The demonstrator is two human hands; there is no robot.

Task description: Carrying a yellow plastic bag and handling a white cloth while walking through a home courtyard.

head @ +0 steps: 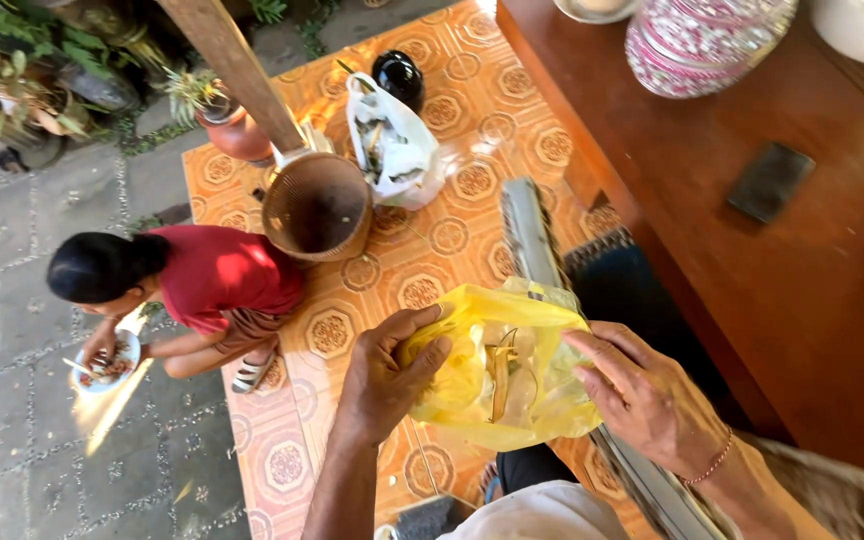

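- Your left hand [384, 372] grips the left edge of the yellow plastic bag [497, 368], fingers curled shut on the film.
- The bag hangs between your hands, above the patterned tile floor [422, 250]; long dried pods show inside.
- Your right hand [642, 398] pinches the bag's right edge.
- You seem to be holding its mouth apart; next, keep both edges taut.
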